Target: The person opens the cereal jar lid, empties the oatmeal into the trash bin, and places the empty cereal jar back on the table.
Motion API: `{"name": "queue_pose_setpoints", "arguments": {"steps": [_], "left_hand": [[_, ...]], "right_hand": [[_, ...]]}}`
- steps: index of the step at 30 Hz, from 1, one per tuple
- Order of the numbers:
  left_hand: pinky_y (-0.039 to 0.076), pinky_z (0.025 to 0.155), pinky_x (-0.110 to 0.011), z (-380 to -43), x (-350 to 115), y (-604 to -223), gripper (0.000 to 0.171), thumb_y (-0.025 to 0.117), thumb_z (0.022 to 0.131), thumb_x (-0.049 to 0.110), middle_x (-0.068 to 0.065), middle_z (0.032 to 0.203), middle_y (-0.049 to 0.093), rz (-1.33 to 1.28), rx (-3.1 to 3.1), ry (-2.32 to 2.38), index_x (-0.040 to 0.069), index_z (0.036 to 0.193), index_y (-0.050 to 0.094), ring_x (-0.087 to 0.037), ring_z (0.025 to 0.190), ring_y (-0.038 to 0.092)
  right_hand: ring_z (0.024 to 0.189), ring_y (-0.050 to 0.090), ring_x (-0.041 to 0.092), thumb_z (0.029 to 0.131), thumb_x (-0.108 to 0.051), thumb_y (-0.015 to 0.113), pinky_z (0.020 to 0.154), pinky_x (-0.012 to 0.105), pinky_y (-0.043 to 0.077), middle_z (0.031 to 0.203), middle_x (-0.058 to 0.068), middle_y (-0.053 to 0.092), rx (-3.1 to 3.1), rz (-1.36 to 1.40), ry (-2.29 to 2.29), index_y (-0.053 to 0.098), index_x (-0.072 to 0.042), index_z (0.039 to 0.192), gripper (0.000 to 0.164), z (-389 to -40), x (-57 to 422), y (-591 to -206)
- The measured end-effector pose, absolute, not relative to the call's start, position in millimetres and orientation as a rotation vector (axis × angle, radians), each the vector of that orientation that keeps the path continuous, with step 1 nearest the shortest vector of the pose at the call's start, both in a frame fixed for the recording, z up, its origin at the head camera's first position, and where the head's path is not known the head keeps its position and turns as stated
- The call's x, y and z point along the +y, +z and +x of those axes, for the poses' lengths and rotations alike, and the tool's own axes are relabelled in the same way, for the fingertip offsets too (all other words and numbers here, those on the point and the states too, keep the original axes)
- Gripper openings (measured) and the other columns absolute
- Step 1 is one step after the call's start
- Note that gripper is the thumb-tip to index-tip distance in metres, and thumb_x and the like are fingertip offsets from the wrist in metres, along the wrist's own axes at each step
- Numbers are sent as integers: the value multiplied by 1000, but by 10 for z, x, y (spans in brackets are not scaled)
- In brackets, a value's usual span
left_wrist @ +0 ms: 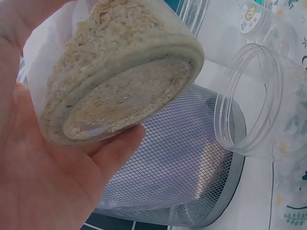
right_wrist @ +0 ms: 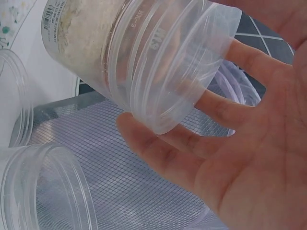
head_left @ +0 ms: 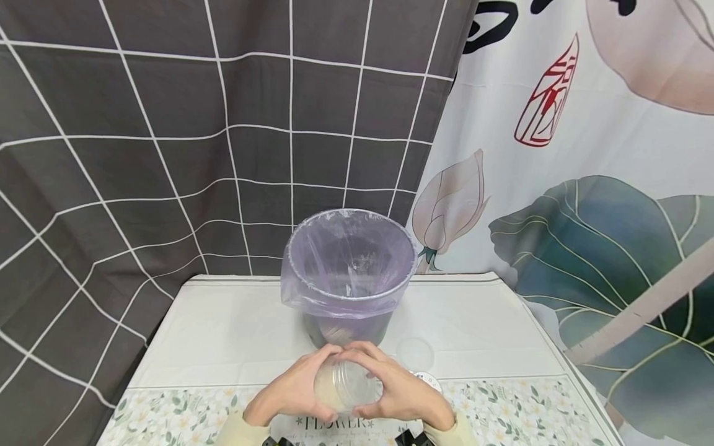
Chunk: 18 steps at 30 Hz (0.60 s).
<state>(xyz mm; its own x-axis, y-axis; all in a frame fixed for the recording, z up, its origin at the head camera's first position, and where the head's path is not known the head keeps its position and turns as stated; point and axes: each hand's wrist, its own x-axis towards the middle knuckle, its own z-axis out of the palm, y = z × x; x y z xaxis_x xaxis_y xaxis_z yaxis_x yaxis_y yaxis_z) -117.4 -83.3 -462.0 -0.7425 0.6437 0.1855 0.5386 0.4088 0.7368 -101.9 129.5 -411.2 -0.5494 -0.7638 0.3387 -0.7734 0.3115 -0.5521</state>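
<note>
Both hands hold a clear plastic jar [head_left: 341,385] of pale beige flakes, tilted on its side above the table front. My left hand [head_left: 290,389] curls round the base half; flakes cover the jar's round bottom in the left wrist view. At the clear, ridged end [right_wrist: 160,62], my right hand [head_left: 404,390] grips with thumb and fingers on opposite sides. A label with a barcode [right_wrist: 48,20] shows on the jar's wall in the right wrist view. Just beyond the hands stands a mesh wastebasket [left_wrist: 163,158] lined with a purple bag [head_left: 334,303].
An empty clear jar [left_wrist: 252,96] with a threaded mouth stands by the wastebasket. A clear round container [head_left: 415,354] and a round white printed piece [head_left: 429,381] lie right of the hands. A flowered cloth [head_left: 519,409] covers the table front; a grey checked curtain [head_left: 256,155] hangs behind.
</note>
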Motion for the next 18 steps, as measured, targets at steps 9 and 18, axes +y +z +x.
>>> {"name": "queue_pose_setpoints", "arguments": {"steps": [9, 18], "left_hand": [[40, 73, -31, -1140, -842, -4631, 89, 76, 45, 37, 10, 111, 43, 1026, 2557, 1259, 30, 120, 29, -10, 92, 45], [41, 69, -28, -1129, -864, -4666, 89, 77, 43, 34, 11, 106, 44, 1016, 2607, 1334, 28, 119, 31, -10, 88, 46]], "right_hand": [[106, 37, 18, 59, -24, 73, 72, 30, 43, 127, 1, 27, -2600, 1450, 1144, 33, -21, 126, 77, -1067, 1336, -4240], [111, 32, 16, 60, -22, 72, 74, 32, 43, 128, -4, 24, -2657, 1396, 1200, 31, -23, 127, 78, -1094, 1388, -4245]]}}
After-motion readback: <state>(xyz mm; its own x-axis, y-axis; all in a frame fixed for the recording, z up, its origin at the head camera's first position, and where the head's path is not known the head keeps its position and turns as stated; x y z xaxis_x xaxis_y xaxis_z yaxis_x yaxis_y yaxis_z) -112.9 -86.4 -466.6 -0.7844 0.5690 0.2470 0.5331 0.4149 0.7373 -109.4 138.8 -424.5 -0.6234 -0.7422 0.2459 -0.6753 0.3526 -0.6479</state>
